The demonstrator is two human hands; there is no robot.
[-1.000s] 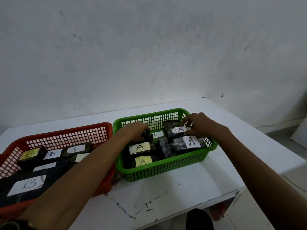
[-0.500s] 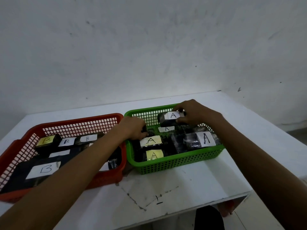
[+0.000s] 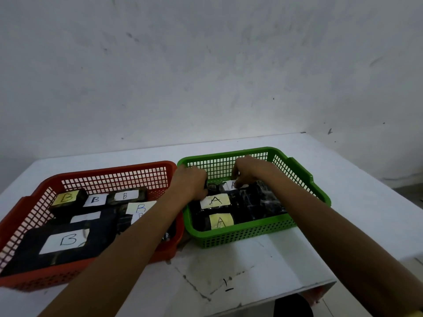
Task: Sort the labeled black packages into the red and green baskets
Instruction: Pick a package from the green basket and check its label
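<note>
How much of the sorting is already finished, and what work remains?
Done: the red basket holds packages labeled B, the green basket holds packages labeled A, and no package lies loose on the table. In hand: the left hand and the right hand are both inside the green basket, on the packages at its far side. Left: apparently only settling these last packages.

Plastic mesh baskets, film-wrapped packages, paper labels, painted table.
Red basket [image 3: 109, 177] and green basket [image 3: 242, 234]: moulded plastic lattice, smooth, slight sheen. Black packages [image 3: 263, 200]: crinkled glossy wrap, glints near green basket's right edge; big package [image 3: 29, 252] in red basket looks matt. Labels [image 3: 215, 200]: matt paper, white or yellow. Table [image 3: 229, 271]: white, matt, scuffed, cracked near front edge. Wall [image 3: 206, 76]: rough matt plaster.
</note>
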